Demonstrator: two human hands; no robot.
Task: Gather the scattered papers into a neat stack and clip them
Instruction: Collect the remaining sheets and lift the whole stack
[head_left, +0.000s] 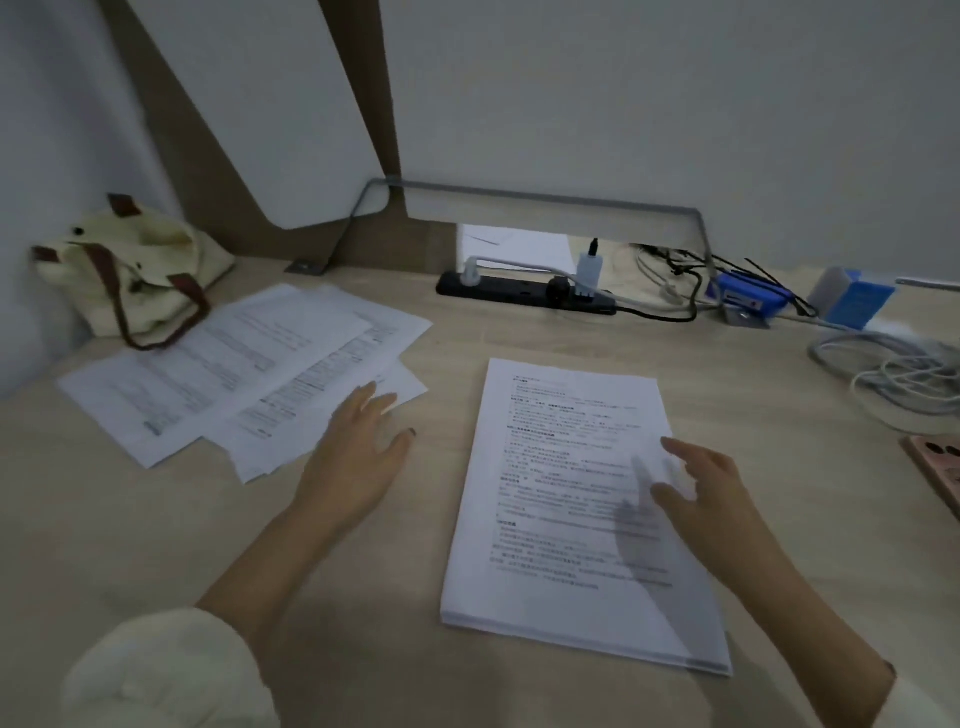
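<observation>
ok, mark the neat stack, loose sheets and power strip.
neat stack (561, 493), head view, middle of top page.
loose sheets (223, 364), head view, centre of top sheet.
power strip (511, 290), head view, black body.

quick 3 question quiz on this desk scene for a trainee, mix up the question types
1. True or false: the scattered papers lie to the left of the neat stack.
2. The left hand, fingers straight, reaches toward: A the scattered papers, B the neat stack, C neither.
3. Which hand is at the neat stack's right edge?

Key: 1 true. 2 A. 3 the right hand, open and gripping nothing.
</observation>
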